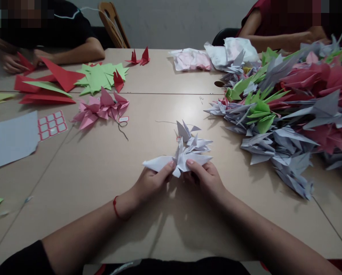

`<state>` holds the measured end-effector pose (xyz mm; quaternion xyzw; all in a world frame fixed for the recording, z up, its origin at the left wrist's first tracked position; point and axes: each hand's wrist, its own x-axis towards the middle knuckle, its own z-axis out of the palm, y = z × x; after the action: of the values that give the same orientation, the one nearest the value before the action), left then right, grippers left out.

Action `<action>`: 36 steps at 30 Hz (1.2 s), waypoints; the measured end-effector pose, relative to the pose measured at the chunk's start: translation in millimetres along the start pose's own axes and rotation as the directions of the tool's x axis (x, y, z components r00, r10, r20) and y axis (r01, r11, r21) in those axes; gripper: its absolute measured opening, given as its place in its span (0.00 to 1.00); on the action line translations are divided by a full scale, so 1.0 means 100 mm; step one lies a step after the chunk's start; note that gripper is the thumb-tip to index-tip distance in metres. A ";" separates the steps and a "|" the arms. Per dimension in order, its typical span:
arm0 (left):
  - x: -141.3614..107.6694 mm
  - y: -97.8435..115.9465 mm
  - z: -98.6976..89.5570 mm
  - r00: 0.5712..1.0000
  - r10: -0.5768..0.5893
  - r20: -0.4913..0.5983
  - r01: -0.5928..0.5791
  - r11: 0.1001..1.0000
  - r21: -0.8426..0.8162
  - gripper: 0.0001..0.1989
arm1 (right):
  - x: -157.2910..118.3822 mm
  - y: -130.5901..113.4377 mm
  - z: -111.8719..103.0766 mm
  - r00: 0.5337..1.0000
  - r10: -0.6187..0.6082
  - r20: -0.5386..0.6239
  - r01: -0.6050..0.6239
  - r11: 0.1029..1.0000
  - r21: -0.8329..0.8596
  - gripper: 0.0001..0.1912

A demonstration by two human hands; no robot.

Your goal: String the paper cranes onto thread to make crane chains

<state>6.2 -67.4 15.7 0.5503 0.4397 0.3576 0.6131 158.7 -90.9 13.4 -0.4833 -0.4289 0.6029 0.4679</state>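
Note:
My left hand (152, 183) and my right hand (205, 177) grip a bunch of white folded paper cranes (188, 151) between fingers and thumbs, just above the tabletop. The paper's wing tips stick out past both hands. A thin thread (166, 122) runs left from the cranes across the table. My left wrist wears a red string bracelet (115, 207). To my right lies a large heap of grey, pink and green paper cranes (282, 107). To the left, pink paper cranes (100, 109) lie closest to my hands.
The beige table (73, 191) has a seam across it. On it lie a pale sheet (12, 139), a red-edged label sheet (53, 125), green cranes (100, 78) and red folded paper (45, 84). A co-worker's hands (9, 59) work at far left; another person's arm (285, 40) is far right.

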 end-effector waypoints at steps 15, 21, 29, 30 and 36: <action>-0.03 -0.07 -0.07 0.909 0.385 0.163 -0.418 0.847 0.329 0.20 | -0.13 -0.18 -0.02 0.951 -0.167 0.261 0.293 0.762 -0.578 0.29; -0.01 -0.06 -0.01 0.995 0.093 -0.036 -0.088 0.990 0.112 0.15 | -0.06 -0.23 -0.15 0.926 -0.299 0.232 0.377 0.675 -0.634 0.18; -0.02 -0.05 0.02 0.998 0.049 0.039 -0.048 0.998 -0.031 0.17 | 0.01 -0.20 -0.15 0.813 -0.508 0.285 0.519 0.411 -0.750 0.09; -0.03 -0.05 0.02 0.997 0.056 0.051 -0.056 0.998 -0.011 0.17 | 0.01 -0.19 -0.13 0.824 -0.505 0.257 0.507 0.454 -0.733 0.11; -0.04 -0.02 0.04 0.992 -0.067 0.108 0.069 0.997 -0.021 0.17 | 0.03 -0.06 -0.01 0.836 -0.544 0.073 0.411 0.532 -0.740 0.14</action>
<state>8.3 -72.9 14.8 0.5459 0.4201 0.3118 0.6545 160.3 -86.6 18.0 -0.5405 -0.7073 0.1858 0.4161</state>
